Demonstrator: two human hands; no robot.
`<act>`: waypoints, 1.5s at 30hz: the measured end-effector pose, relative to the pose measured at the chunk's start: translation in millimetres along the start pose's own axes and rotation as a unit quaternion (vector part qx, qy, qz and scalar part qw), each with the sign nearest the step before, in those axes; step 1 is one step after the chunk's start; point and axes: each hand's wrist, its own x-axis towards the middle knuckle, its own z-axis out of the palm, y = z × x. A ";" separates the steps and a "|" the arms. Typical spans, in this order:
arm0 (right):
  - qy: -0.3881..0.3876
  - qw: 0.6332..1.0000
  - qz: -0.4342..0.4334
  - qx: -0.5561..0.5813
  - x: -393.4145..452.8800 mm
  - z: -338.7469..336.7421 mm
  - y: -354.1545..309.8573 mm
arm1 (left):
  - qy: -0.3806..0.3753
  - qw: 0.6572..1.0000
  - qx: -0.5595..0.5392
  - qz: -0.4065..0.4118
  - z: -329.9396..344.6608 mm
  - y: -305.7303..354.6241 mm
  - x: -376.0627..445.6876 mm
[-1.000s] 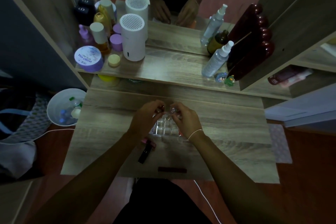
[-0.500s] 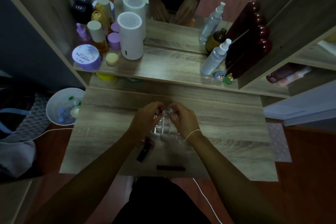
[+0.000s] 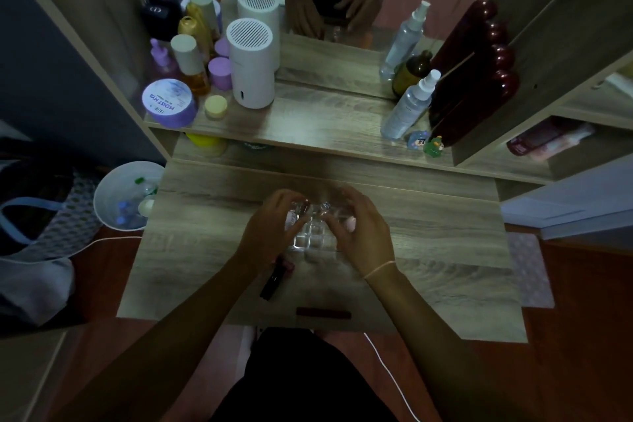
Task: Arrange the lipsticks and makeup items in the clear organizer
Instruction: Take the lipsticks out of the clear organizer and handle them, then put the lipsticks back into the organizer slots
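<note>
The clear organizer (image 3: 310,236), a gridded plastic tray, sits mid-table between my hands. My left hand (image 3: 270,229) pinches a small lipstick (image 3: 305,206) with a dark red tip over the organizer's far left cells. My right hand (image 3: 359,233) curls around the organizer's right side, thumb against its edge. A shiny-capped item (image 3: 324,205) stands at the far edge between my fingertips. A black lipstick (image 3: 272,281) and a pinkish one (image 3: 287,264) lie under my left wrist. A dark red tube (image 3: 323,313) lies near the front edge.
The shelf behind holds a white cylinder device (image 3: 251,68), a purple jar (image 3: 168,101), bottles at the left, spray bottles (image 3: 409,106) and small figurines (image 3: 424,142) at the right. A mirror reflects my hands. A white bin (image 3: 120,195) stands left of the table (image 3: 445,250).
My hands have stayed over the organizer. The right hand's fingers have opened out from a pinch at the shiny-capped item and now wrap the organizer's side.
</note>
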 end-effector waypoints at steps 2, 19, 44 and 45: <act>-0.002 1.000 -0.026 -0.007 -14.8 -5.0 0.9 | 0.007 1.000 0.029 0.002 -1.6 -1.7 -10.0; -0.367 0.916 -0.077 -0.143 -87.2 40.4 43.4 | -0.016 0.992 0.065 -0.105 -1.3 -17.6 -91.2; -0.222 0.965 0.093 0.106 -64.1 36.9 18.1 | -0.108 0.974 0.201 -0.019 -5.7 -30.4 -71.9; -0.220 0.964 0.096 0.118 -61.5 35.4 15.6 | -0.100 0.974 0.201 -0.023 -9.5 -26.6 -72.1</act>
